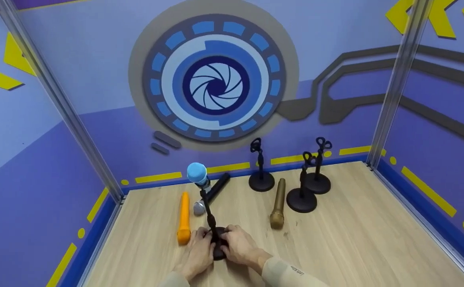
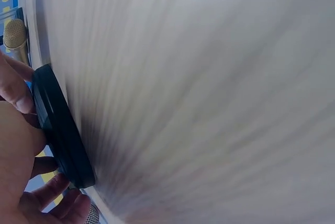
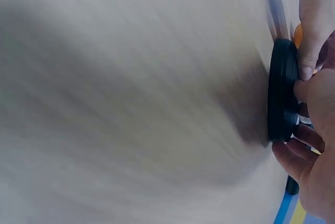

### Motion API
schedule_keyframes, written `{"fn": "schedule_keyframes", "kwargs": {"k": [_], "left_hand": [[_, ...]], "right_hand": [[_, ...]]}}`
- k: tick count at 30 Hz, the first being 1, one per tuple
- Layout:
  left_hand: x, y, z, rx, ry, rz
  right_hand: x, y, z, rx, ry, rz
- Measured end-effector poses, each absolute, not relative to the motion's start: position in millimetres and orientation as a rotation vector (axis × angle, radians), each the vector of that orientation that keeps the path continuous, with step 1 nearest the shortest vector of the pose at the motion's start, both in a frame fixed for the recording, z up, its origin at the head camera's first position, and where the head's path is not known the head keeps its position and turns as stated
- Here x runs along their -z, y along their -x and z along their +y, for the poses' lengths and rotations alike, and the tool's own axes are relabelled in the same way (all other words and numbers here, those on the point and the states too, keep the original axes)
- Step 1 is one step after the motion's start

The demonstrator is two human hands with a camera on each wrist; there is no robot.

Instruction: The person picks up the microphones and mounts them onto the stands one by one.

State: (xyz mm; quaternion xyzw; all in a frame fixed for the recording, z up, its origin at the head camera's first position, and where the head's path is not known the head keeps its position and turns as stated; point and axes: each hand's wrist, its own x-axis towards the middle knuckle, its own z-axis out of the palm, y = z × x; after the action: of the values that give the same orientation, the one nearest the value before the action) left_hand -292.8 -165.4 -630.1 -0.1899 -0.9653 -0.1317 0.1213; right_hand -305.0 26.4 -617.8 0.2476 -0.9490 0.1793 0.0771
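Note:
A black microphone stand [image 1: 210, 220] stands at the front middle with a blue-headed microphone [image 1: 197, 173] in its clip. My left hand [image 1: 198, 253] grips the left side of its round base [image 2: 62, 130], fingers curled round the rim. On the opposite side my right hand [image 1: 240, 245] holds the same base, thumb on top and fingertips at the edge in the right wrist view. The base is at the wooden tabletop. Just left of my left hand lies an orange microphone [image 1: 184, 219]. Behind the stand, a black microphone [image 1: 218, 187] with a silver head lies slantwise, partly hidden.
Three more black stands with bare clips stand at the back: one stand [image 1: 261, 181] near the middle, a second stand [image 1: 302, 200] and a third stand [image 1: 318, 183] at right. A gold microphone [image 1: 278, 205] lies between them and my right hand. Patterned walls [image 1: 108, 131] border the table.

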Motion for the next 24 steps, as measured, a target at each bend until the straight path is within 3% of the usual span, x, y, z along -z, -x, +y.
{"fn": "schedule_keyframes", "kwargs": {"k": [11, 18, 24], "left_hand": [[622, 294, -169, 0.371, 0.563, -2.753], [624, 301, -179, 0.311, 0.647, -2.553], [614, 298, -182, 0.297, 0.605, -2.556]], "right_hand": [[602, 308, 61, -0.531, -0.798, -2.804], [633, 335, 89, -0.655, -0.952, -2.546], [587, 319, 114, -0.802, -0.832, -2.682]]}}
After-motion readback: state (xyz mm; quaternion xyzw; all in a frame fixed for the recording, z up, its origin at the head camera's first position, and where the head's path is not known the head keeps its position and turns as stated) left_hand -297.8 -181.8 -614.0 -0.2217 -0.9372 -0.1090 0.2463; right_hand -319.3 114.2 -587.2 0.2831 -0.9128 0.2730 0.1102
